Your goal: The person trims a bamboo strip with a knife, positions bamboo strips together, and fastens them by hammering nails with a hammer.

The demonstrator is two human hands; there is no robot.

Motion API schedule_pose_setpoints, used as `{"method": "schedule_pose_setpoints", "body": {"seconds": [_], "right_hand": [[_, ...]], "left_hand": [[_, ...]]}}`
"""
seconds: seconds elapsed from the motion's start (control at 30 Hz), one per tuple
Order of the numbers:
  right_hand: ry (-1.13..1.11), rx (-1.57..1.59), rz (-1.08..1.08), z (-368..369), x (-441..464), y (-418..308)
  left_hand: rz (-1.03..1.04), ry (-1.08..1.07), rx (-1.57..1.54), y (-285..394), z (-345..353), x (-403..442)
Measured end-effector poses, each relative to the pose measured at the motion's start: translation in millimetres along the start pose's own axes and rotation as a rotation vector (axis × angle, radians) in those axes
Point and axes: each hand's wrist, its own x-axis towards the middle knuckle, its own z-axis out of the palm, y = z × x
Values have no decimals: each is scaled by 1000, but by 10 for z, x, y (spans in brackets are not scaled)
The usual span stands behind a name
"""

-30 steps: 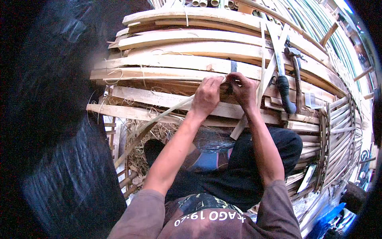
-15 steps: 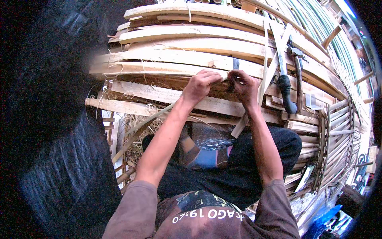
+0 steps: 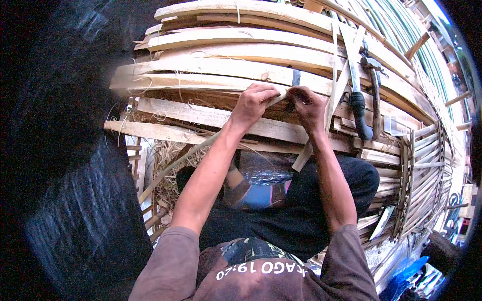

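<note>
My left hand [image 3: 252, 104] is closed on a thin, pale wooden strip [image 3: 275, 101], which looks like split bamboo. Its long tail [image 3: 165, 173] passes under my left forearm and slants down to the lower left. Close by, my right hand [image 3: 308, 104] has its thumb and fingers pinched together at the strip's upper end, beside a dark band [image 3: 296, 77] on a wooden slat. Exactly what the right fingertips grip is partly hidden. Both hands are over the stacked pale slats [image 3: 211, 66].
Right of my hands lie a long blade with a black-wrapped handle [image 3: 358, 103] and a hammer [image 3: 373, 88]. Loose flat strips [image 3: 331, 100] cross beside them. Curly shavings [image 3: 173, 188] gather at lower left, near a dark sheet [image 3: 85, 215]. Slatted bamboo work [image 3: 427, 165] stands at right.
My left hand has tilted slightly and drawn a little away from the right fingertips, showing more of the strip between them. The right hand stays nearly in place; the view has shifted slightly.
</note>
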Motion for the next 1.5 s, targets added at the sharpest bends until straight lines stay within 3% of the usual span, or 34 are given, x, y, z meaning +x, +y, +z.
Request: {"method": "schedule_pose_setpoints", "body": {"seconds": [0.17,0.53,0.87,0.93,1.0,1.27,1.5], "right_hand": [[-8,4,35,2,-7,-32],[121,102,77,-64,1,-81],[-12,-48,-25,-72,14,-139],[-21,-52,-34,-72,16,-112],[-15,-130,-193,-71,29,-80],[-19,-156,-186,-56,21,-78],[18,-136,-184,-51,11,-89]], "left_hand": [[-15,6,17,13,22,1],[197,-49,207,5,44,-34],[228,-54,363,97,57,-62],[213,-66,375,118,65,-61],[201,-79,391,140,79,-58],[50,23,312,169,194,-118],[74,-8,334,175,183,-117]]}}
